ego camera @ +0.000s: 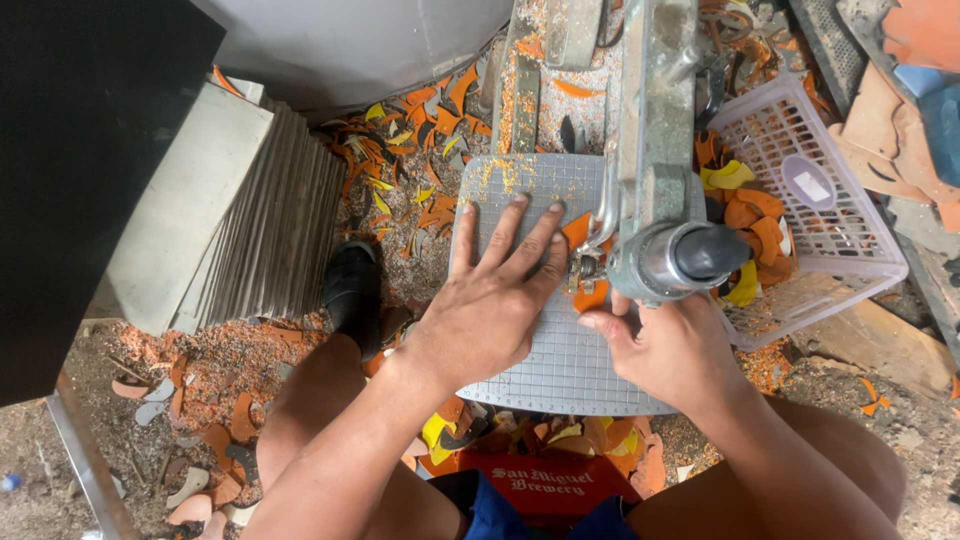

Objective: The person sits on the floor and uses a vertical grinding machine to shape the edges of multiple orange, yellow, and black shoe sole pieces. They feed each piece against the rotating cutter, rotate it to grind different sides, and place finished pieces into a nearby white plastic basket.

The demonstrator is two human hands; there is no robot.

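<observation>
My left hand (495, 290) lies flat, fingers spread, on a grey gridded work plate (560, 370); its fingertips press the edge of an orange flat piece (578, 232). My right hand (672, 345) sits at the plate's right side, thumb and fingers pinching the lower part of that orange piece (592, 297) under the cutting head. A grey metal machine arm (655, 150) with a round dark knob (700, 255) overhangs the piece and hides its middle.
A pale plastic basket (850, 250) at the right holds orange and yellow cut pieces. Orange, yellow and black scraps litter the ground. A stack of grey sheets (250, 230) stands at the left. A black shoe (352, 290) and my bare legs sit below.
</observation>
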